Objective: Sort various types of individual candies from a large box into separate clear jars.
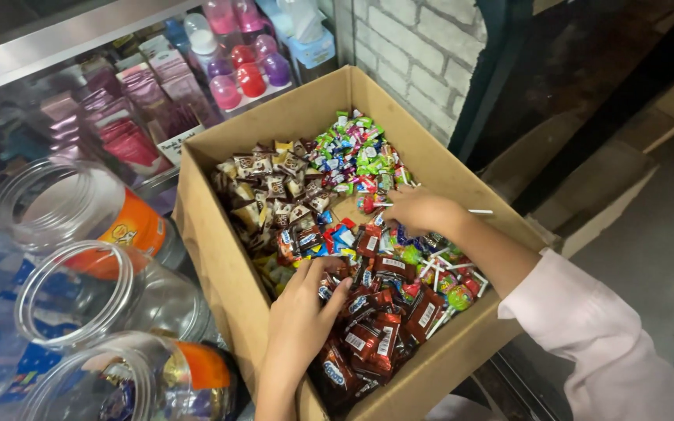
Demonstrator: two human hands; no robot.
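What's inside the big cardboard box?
The cardboard box holds heaps of wrapped candies: brown ones, green ones, red ones, plus lollipops. Both hands and the heaps cover whatever lies deeper.

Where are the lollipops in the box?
In the head view, the lollipops lie at the right side of the cardboard box, beside the red-wrapped candies and just below the right hand.

Red-wrapped sweets (pixel 376 327), brown-and-cream ones (pixel 274 187) and green ones (pixel 360 152) fill a tan cardboard box (pixel 220 257).
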